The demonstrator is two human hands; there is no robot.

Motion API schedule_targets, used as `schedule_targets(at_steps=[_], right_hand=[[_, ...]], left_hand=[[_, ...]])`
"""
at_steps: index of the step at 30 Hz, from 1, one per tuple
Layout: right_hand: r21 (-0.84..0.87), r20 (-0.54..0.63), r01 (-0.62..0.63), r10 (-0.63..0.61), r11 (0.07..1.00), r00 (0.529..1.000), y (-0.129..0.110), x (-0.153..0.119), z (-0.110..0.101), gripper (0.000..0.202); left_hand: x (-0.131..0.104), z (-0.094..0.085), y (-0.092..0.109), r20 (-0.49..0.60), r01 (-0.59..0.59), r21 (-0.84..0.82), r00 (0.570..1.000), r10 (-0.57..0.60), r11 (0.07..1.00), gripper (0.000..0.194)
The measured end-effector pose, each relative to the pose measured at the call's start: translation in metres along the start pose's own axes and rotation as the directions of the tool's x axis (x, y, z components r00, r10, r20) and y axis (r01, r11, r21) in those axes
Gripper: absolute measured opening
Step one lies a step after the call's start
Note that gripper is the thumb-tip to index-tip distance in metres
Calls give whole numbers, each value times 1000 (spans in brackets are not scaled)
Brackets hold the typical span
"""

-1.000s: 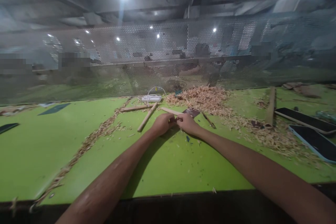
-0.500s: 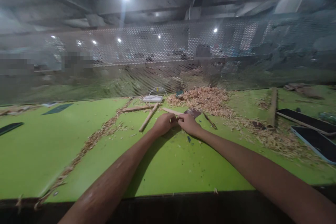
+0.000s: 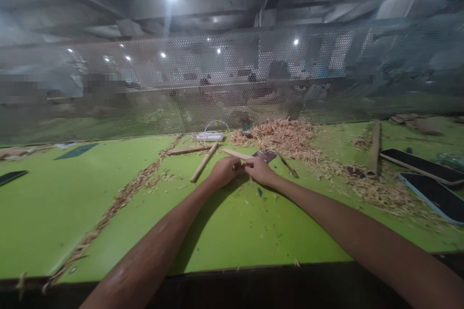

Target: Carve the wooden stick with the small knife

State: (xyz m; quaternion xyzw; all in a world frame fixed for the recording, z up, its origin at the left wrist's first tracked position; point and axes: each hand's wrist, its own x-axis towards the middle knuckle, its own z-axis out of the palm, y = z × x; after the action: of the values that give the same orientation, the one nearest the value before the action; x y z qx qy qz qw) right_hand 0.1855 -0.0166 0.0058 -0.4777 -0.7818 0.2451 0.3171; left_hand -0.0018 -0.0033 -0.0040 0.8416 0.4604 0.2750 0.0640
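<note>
My left hand [image 3: 224,172] and my right hand [image 3: 260,171] meet at mid-table, fingertips bent together. What they pinch, if anything, is too small and hidden to make out. A pale wooden stick [image 3: 235,154] lies just beyond the fingers, its near end hidden behind my right hand. Past the right knuckles is a dark brown sheet [image 3: 266,155], which looks like sandpaper. To the left of my left hand another wooden stick [image 3: 203,163] slants away, its far end by a longer stick [image 3: 188,150].
Wood shavings [image 3: 282,136] are heaped against the perforated screen [image 3: 224,91]. A white power strip [image 3: 210,136] stands at the back. Two phones [image 3: 426,165] and a wooden bar [image 3: 375,147] lie at right. A thin pointed tool [image 3: 289,166] rests right of my hands. Shavings fill the table seam.
The view has shifted very slightly. Both hands stay together in the same place, with hardly any finger movement; the sticks and shavings lie as before.
</note>
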Motion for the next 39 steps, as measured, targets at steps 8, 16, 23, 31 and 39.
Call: schedule_targets(at_steps=[8, 16, 23, 31, 39], right_hand=[[54, -65, -21, 25, 998, 998, 4, 2, 2, 21], [-26, -172, 9, -13, 1000, 985, 9, 8, 1, 18], [-102, -260, -45, 17, 994, 966, 12, 8, -1, 17], [-276, -419, -198, 67, 941, 905, 25, 20, -49, 27], [-449, -439, -329, 115, 831, 891, 81, 29, -115, 39]], left_hand=[[2, -4, 0, -25, 33, -17, 999, -33, 999, 12], [4, -6, 2, -35, 36, -20, 999, -37, 999, 21], [4, -7, -2, -80, 36, 23, 996, -34, 999, 28], [4, -11, 5, -29, 61, -8, 998, -61, 998, 25], [3, -9, 5, -37, 26, -39, 999, -27, 999, 28]])
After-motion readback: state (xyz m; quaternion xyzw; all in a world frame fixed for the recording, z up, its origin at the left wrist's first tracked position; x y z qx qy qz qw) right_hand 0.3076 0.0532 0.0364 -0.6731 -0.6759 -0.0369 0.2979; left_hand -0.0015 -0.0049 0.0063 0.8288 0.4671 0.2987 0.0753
